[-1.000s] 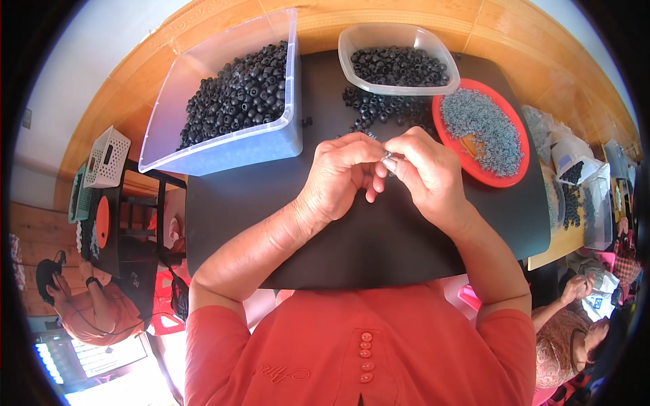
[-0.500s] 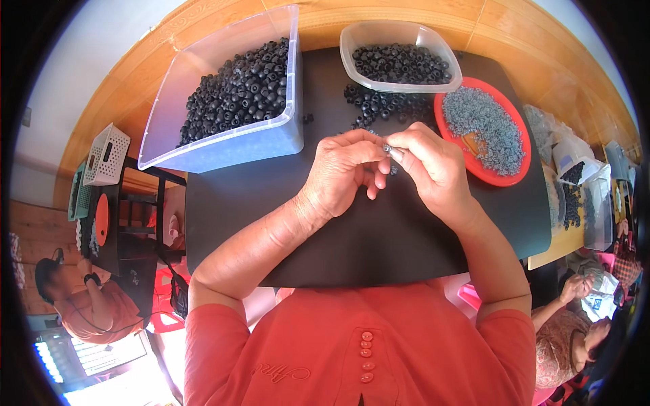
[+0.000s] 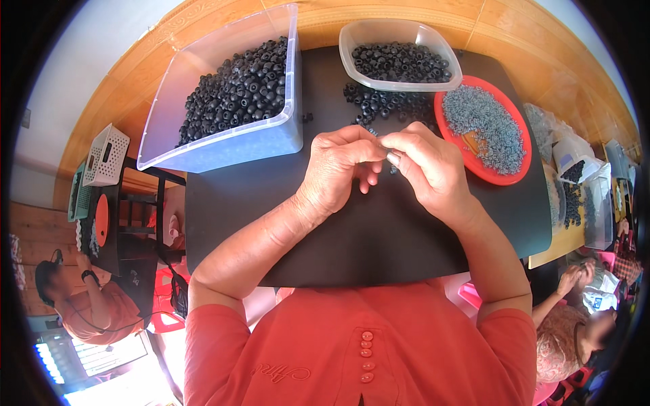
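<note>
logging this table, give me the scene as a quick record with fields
hands: left grip and right grip together, pinching a small piece, mostly hidden
large bin: left side, black pieces inside
small tub: far side, more black pieces inside
red plate: right side, grey pieces
table: black, loose pieces by the small tub
others: person at left, person at right

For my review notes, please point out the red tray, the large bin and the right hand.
Red tray (image 3: 500, 180): head view, on its near rim.
Large bin (image 3: 250, 150): head view, on its near wall.
Right hand (image 3: 433, 166): head view, mid-hand.
</note>
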`<action>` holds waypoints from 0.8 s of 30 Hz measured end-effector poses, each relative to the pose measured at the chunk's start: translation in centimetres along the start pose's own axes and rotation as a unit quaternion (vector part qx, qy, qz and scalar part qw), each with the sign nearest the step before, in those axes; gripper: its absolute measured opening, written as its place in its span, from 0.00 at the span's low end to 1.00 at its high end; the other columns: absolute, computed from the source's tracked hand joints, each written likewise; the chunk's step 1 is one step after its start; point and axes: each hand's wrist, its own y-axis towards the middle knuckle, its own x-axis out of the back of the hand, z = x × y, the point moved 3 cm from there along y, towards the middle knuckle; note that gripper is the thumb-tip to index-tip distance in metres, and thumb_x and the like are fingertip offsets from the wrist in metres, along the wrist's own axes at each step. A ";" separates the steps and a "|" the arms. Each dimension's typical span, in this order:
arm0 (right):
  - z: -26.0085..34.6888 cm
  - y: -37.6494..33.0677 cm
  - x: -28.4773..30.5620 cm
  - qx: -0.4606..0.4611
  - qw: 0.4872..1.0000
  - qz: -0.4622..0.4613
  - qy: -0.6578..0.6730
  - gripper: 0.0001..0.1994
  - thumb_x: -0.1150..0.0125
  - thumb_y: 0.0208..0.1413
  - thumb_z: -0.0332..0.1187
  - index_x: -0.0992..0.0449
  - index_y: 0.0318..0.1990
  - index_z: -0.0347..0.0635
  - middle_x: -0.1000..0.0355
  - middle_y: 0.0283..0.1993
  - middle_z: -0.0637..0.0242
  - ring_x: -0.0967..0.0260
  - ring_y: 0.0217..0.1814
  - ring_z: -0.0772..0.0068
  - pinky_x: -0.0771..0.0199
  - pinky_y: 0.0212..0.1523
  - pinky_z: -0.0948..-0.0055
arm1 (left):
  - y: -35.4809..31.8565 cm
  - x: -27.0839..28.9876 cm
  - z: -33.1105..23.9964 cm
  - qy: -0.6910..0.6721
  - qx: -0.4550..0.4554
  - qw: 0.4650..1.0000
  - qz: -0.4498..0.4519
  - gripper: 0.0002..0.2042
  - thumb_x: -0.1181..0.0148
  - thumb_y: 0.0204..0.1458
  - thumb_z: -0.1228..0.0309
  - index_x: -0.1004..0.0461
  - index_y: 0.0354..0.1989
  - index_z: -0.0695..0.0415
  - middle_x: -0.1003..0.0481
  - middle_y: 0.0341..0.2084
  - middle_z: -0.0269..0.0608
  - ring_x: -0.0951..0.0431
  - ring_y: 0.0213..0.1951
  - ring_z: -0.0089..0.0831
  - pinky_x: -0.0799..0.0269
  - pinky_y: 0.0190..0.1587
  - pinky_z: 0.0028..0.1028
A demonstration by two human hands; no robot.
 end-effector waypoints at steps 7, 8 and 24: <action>-0.4 0.0 0.3 -0.016 1.000 0.009 -0.023 0.10 0.46 0.51 0.11 0.28 0.39 0.32 0.33 0.31 0.60 0.32 0.27 0.67 0.33 0.28 0.72 | -0.1 -0.1 -0.1 0.089 -0.019 0.996 0.005 0.06 0.41 0.52 0.73 0.24 0.32 0.65 0.25 0.20 0.40 0.26 0.20 0.26 0.32 0.22 0.23; -0.4 0.0 0.2 -0.017 1.000 0.008 -0.023 0.10 0.46 0.51 0.11 0.28 0.39 0.32 0.33 0.31 0.60 0.32 0.27 0.67 0.33 0.28 0.72 | -0.1 -0.1 -0.1 0.096 -0.025 0.995 0.001 0.06 0.41 0.52 0.73 0.24 0.32 0.65 0.25 0.20 0.40 0.26 0.20 0.26 0.33 0.22 0.23; 0.8 -0.5 -1.2 0.050 0.973 -0.007 -0.224 0.18 0.42 0.40 0.14 0.28 0.43 0.33 0.32 0.31 0.59 0.31 0.29 0.59 0.31 0.26 0.66 | -1.2 -0.7 0.2 0.151 -0.101 0.980 -0.087 0.03 0.40 0.49 0.77 0.24 0.27 0.63 0.26 0.20 0.36 0.28 0.20 0.21 0.34 0.22 0.21</action>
